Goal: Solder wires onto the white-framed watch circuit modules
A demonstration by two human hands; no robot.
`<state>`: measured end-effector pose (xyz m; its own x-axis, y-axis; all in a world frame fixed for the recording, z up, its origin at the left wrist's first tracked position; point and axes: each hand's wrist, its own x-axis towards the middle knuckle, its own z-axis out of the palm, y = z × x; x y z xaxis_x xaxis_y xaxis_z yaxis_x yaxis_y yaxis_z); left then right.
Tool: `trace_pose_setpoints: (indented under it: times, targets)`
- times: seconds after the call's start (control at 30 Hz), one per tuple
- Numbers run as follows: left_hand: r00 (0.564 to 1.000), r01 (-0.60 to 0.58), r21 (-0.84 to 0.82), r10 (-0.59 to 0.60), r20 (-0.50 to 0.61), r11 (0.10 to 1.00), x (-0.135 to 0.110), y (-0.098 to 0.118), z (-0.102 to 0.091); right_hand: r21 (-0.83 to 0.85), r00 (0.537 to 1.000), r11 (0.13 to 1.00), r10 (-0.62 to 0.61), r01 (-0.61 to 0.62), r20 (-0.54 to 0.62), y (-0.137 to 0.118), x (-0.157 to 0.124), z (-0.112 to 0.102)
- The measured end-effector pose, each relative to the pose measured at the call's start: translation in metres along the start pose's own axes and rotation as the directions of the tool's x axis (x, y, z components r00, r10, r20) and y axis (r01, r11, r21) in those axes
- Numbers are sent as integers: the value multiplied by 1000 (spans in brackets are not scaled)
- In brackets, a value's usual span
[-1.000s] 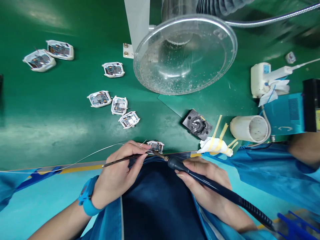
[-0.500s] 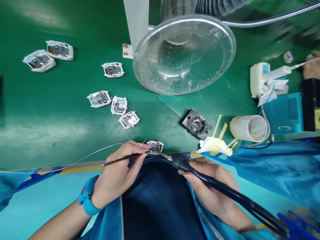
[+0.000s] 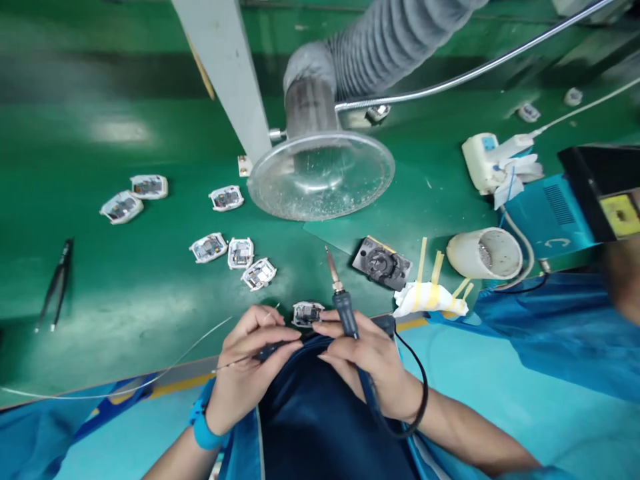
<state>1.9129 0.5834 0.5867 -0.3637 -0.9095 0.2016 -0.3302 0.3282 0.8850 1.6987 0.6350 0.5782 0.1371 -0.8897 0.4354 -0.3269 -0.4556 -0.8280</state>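
Note:
My left hand (image 3: 257, 360) is closed around a slim dark tool (image 3: 273, 350), whose thin end points left; its exact kind is unclear. A strand of thin solder wire (image 3: 200, 341) runs from the left to this hand, and a short end sticks up by the fingers. My right hand (image 3: 370, 353) holds a soldering iron (image 3: 345, 310), its tip pointing up and away over the table. Its fingertips are at the right edge of an open white watch case (image 3: 306, 315) with a circuit board inside. This case lies at the table's near edge, between my hands.
Several open watch cases (image 3: 240, 253) lie left. Farther left are black tweezers (image 3: 56, 287). A clear fume hood (image 3: 320, 180) hangs ahead. Rightward are a black fixture (image 3: 383, 262), a taped white bundle (image 3: 430, 299), a white cup (image 3: 465, 255) and a blue box (image 3: 553, 217).
The soldering iron's tip has swung from the watch case to point up and away. My right hand has moved left to the case. The view has shifted, bringing the black tweezers into sight.

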Motion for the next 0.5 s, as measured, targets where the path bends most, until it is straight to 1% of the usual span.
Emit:
trace_pose_setpoints:
  times: [0.1,0.17,0.23,0.3,0.33,0.37,0.43,0.5]
  targets:
    - [998,-44,-9,45,37,999,3,-1,3,12,998,998,-58,58,-30,8,1,16]
    - [997,-53,77,48,63,996,5,-4,4,23,998,998,-55,55,-38,15,0,18]
    - [995,-65,249,45,86,966,9,-8,3,-7,999,1000,-29,28,-39,23,-2,13]
    - [990,-95,424,42,133,901,11,-12,2,-87,999,996,0,-4,-46,32,-4,2]
    - [985,-121,485,43,168,866,12,-13,0,-150,998,989,12,-20,-55,36,-4,-5]
    - [977,-153,525,47,209,837,13,-13,-1,-222,998,974,19,-33,-65,41,-4,-11]
    - [957,-211,553,55,285,806,15,-12,-8,-359,996,932,17,-46,-83,47,-4,-21]
    - [945,-262,549,96,312,793,22,-11,-20,-443,997,896,-14,-23,-80,51,-4,-24]
